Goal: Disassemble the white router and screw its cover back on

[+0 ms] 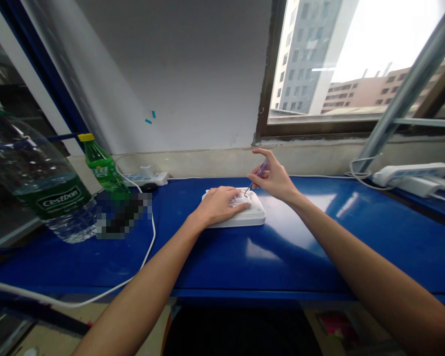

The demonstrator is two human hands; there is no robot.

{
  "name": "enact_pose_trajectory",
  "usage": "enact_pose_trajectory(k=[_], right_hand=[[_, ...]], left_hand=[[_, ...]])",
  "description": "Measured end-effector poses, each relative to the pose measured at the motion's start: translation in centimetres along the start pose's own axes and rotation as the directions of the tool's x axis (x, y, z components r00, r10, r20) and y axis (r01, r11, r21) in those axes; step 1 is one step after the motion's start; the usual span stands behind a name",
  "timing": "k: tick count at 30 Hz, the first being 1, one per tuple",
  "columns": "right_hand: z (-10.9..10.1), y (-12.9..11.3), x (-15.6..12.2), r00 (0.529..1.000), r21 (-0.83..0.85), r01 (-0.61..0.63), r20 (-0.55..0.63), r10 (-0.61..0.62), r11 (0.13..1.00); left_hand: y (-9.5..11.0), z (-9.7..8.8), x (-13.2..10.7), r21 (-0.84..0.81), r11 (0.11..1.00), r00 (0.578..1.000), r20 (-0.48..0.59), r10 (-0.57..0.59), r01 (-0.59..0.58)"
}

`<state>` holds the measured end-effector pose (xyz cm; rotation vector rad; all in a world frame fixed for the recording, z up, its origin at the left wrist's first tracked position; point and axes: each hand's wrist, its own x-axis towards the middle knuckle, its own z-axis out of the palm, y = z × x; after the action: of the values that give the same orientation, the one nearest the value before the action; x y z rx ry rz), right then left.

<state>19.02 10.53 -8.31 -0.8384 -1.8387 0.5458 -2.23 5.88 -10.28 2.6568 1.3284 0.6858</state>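
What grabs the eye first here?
Centre: on the blue bench, the left hand lies on a white box while the right hand pinches a slim purple-handled tool, its metal tip at the box. Far left stands a large Cestbon water bottle; upper right, a bright window shows buildings.

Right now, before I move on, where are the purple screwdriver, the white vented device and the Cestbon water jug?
purple screwdriver (260, 170): head view, on its translucent handle.
white vented device (254, 215): head view, on its top surface near the right edge.
Cestbon water jug (59, 201): head view, on its green label.
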Motion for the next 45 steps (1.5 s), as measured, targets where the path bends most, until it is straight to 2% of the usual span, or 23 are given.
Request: enact_pose_trajectory(k=[3, 7, 9, 12, 15, 18, 21, 24, 29, 39, 45], right_hand=[[0.4, -0.3, 0.0, 0.998, 0.139, -0.029, 0.050, 0.022, 0.990], [0.4, -0.4, 0.1, 0.998, 0.192, -0.038, 0.060, 0.027, 0.981], [-0.1, -0.2, 0.2, 0.999, 0.138, -0.026, 0.036, 0.022, 0.990], [-1.6, 0.5, 0.3, 1.000, -0.080, 0.019, -0.004, -0.020, 0.997], [-3.7, 1.5, 0.3, 0.999, -0.289, 0.040, 0.018, -0.036, 0.956], [-5.8, 2.8, 0.1, 0.999, -0.380, 0.040, 0.044, -0.025, 0.924], [-7.5, 3.9, -0.1, 0.998, -0.390, 0.016, 0.059, 0.007, 0.921], [-8.7, 4.3, -0.4, 0.997, -0.381, -0.023, 0.061, 0.051, 0.924], [-9.8, 3.7, -0.5, 0.996, -0.367, -0.052, 0.044, 0.073, 0.929], [-10.6, 2.9, -0.5, 0.999, -0.382, -0.021, 0.037, 0.038, 0.924], [-10.8, 3.4, -0.6, 0.996, -0.341, -0.062, 0.037, 0.079, 0.938]], left_hand=[[0.2, 0.4, 0.4, -0.004, 1.000, 0.995, -0.091, -0.029, 0.028], [0.2, 1.0, 0.9, -0.014, 0.999, 0.992, -0.120, -0.033, 0.031], [0.1, 1.2, 0.9, -0.019, 1.000, 0.992, -0.124, -0.020, 0.018], [0.2, 1.2, 1.1, -0.016, 1.000, 0.993, -0.115, 0.018, -0.020], [0.9, 1.0, 2.1, 0.008, 0.997, 0.994, -0.068, 0.081, -0.081], [2.4, 0.7, 4.1, 0.049, 0.990, 0.991, 0.007, 0.134, -0.134], [4.2, 1.0, 6.7, 0.099, 0.981, 0.983, 0.098, 0.155, -0.165], [5.6, 2.1, 8.9, 0.147, 0.973, 0.970, 0.191, 0.150, -0.180], [6.1, 4.1, 10.9, 0.209, 0.959, 0.946, 0.300, 0.124, -0.192], [5.6, 4.5, 11.5, 0.222, 0.956, 0.946, 0.304, 0.116, -0.189], [5.0, 3.1, 10.3, 0.203, 0.965, 0.973, 0.192, 0.126, -0.165]])
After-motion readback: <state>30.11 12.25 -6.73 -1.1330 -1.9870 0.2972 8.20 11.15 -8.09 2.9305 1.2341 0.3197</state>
